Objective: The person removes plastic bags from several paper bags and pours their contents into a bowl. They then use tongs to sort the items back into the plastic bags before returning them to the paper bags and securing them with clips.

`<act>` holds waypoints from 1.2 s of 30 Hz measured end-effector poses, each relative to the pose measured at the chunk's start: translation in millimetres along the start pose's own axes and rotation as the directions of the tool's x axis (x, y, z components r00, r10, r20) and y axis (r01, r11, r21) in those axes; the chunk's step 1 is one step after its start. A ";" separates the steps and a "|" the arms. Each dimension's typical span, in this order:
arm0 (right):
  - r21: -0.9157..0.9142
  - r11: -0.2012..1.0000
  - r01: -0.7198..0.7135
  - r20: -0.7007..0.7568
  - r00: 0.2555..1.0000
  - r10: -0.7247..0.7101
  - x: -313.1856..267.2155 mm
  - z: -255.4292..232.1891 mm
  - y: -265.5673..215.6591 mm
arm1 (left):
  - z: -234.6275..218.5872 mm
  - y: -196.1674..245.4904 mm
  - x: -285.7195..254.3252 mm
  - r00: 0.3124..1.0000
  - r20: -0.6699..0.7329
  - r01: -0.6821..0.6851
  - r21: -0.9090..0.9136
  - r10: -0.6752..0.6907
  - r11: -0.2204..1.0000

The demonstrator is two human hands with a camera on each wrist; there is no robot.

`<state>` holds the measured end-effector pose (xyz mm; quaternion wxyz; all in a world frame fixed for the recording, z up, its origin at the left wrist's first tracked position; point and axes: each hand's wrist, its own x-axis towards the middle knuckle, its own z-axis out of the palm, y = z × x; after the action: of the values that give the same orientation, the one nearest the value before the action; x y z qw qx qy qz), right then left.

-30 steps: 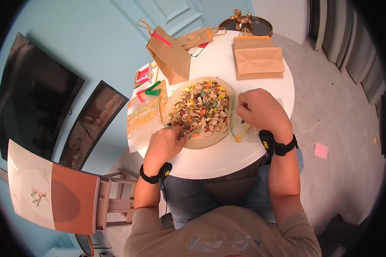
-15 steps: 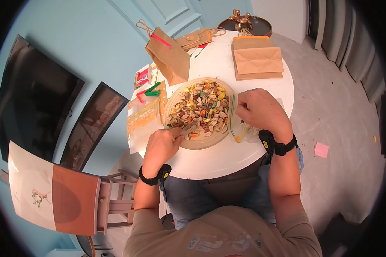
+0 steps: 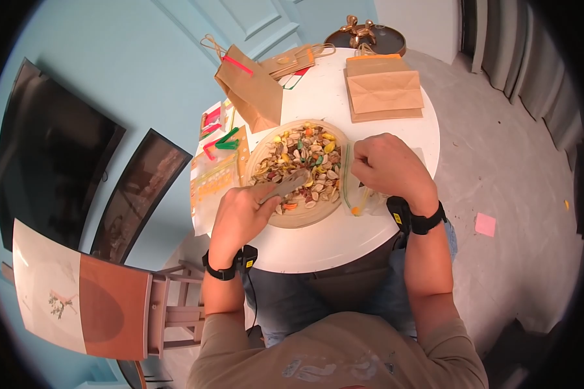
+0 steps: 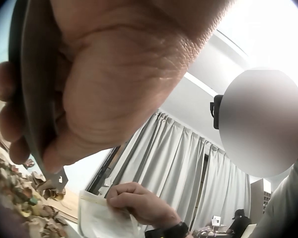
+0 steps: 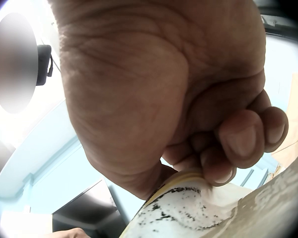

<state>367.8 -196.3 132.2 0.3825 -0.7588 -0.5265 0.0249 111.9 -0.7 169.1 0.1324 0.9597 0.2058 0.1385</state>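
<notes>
The left hand (image 3: 238, 217) grips a grey tong-like tool (image 3: 291, 184), whose far end is over a heap of dried petals and pods (image 3: 310, 148) on a round tan plate (image 3: 298, 225). In the left wrist view, fingers and thumb wrap the tool (image 4: 37, 74). To the plate's right, the right hand (image 3: 396, 167) pinches the upper edge of a clear zip bag (image 3: 359, 196) with an orange piece low inside. The right wrist view shows thumb and fingertips on the rim of the bag (image 5: 179, 213), which has dark specks.
A brown paper bag (image 3: 252, 91) stands behind the plate; more folded bags (image 3: 384, 94) lie back right. Printed pouches (image 3: 214, 185) and green and pink strips (image 3: 227, 139) lie left on the white table (image 3: 324, 249). Behind it is a dark round tray (image 3: 389, 40).
The tool has shifted up and right over the heap, and the left hand has turned slightly. The right hand keeps its pinch on the bag. The head view has shifted a little.
</notes>
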 end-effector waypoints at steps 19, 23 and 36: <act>0.016 0.999 -0.029 -0.035 0.999 0.029 -2.6 -10.0 1.0 | 2.6 -10.2 25.5 0.984 0.034 0.176 -0.157 -0.173 0.972; 0.012 1.000 -0.022 -0.032 0.999 0.022 -3.5 -10.5 -0.6 | -6.8 -62.8 17.2 0.962 0.003 0.272 -0.028 -0.272 0.962; 0.011 1.000 -0.015 0.019 1.000 0.015 0.2 -3.9 -1.7 | 2.3 -93.3 15.4 0.906 0.316 0.323 -0.082 -0.282 0.943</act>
<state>368.2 -198.1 136.1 0.3815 -0.7604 -0.5242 0.0380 92.7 87.6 141.2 0.2454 0.9149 0.3202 -0.0176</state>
